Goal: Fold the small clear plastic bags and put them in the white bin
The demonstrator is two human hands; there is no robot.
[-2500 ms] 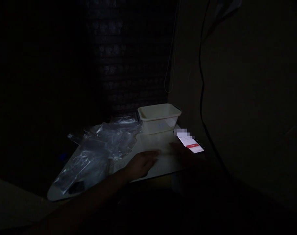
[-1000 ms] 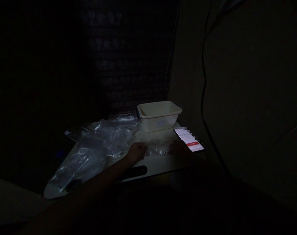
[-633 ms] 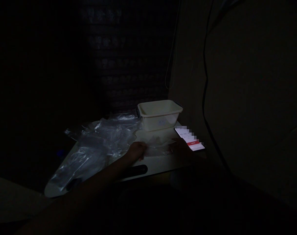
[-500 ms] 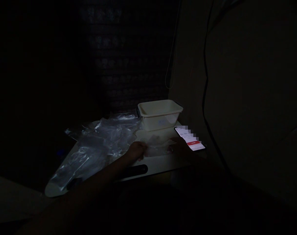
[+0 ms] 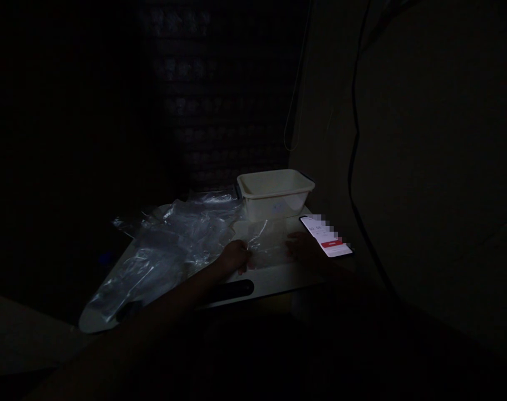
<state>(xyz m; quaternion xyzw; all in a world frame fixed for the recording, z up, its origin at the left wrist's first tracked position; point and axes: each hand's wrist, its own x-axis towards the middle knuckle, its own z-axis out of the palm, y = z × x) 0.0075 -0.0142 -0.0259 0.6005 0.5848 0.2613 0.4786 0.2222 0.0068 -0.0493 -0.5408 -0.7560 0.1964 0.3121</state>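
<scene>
Light: Your view is very dark; only the table and what lies on it catch any glow.
Left hand: Your left hand (image 5: 235,257) sits at the near middle of the table. Its fingers are curled in and pinch the left edge of the small clear plastic bag (image 5: 266,240).
Right hand: Your right hand (image 5: 304,250) lies at the bag's right edge and seems to touch the film. It is too dim to tell whether its fingers grip or only rest there.
Bag: It is a thin, glossy, roughly rectangular film spread between your two hands. It lies low over the table, just on the near side of the tub. A bright crease glints along its upper left part.
Table: The smooth white tabletop (image 5: 274,275) has a rounded near-left corner and a dark oval slot (image 5: 232,289) along its near edge.
Pile: A heap of crumpled clear plastic bags (image 5: 165,250) covers the left half of the table. It is wrinkled and shiny, and runs from the far middle to the near left corner.
Tub: The cream rectangular plastic tub (image 5: 276,195) stands upright at the far right. It has a rolled rim, tapering walls and a matte surface.
Phone: A flat black phone with a lit white screen and a red bar (image 5: 326,236) lies at the right edge, just beside your right hand.
Behind: A thin cord (image 5: 295,111) hangs in a loop down the dim wall beyond the tub.
</scene>
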